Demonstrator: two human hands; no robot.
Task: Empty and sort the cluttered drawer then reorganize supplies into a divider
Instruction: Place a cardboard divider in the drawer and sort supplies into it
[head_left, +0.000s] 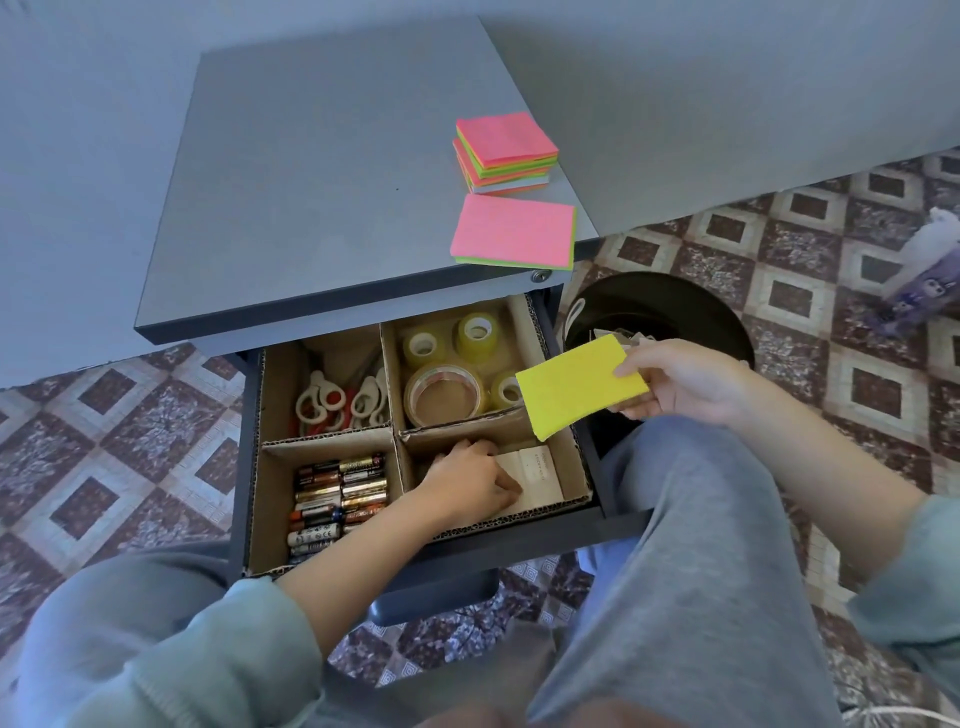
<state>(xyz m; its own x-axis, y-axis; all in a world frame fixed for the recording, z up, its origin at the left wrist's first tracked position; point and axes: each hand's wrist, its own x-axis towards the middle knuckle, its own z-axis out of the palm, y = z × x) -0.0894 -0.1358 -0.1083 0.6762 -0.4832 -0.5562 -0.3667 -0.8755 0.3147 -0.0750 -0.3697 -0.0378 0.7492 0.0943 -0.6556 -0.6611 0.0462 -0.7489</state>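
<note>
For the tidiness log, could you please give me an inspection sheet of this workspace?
Surface: grey cabinet top carries stacked neon notes and pink pad.
Job's things: cardboard divider in drawer holds scissors, tape rolls, batteries, beige pads.
Clutter: nothing seen.
Hands: left hand rests on beige pads, grip unclear; right hand pinches yellow pad.
Cables: thin pale cord on floor, lower right.
Surroundings: tiled floor, black bin, purple packet.

Four compartments in the cardboard divider (395, 389); four tape rolls (413, 392) in one; several scissors (332, 400), too tangled to count; a dozen-odd batteries (337, 493); two pale pads (537, 475); one yellow pad (576, 387); one pink pad (511, 234); one mixed stack (504, 145).
</note>
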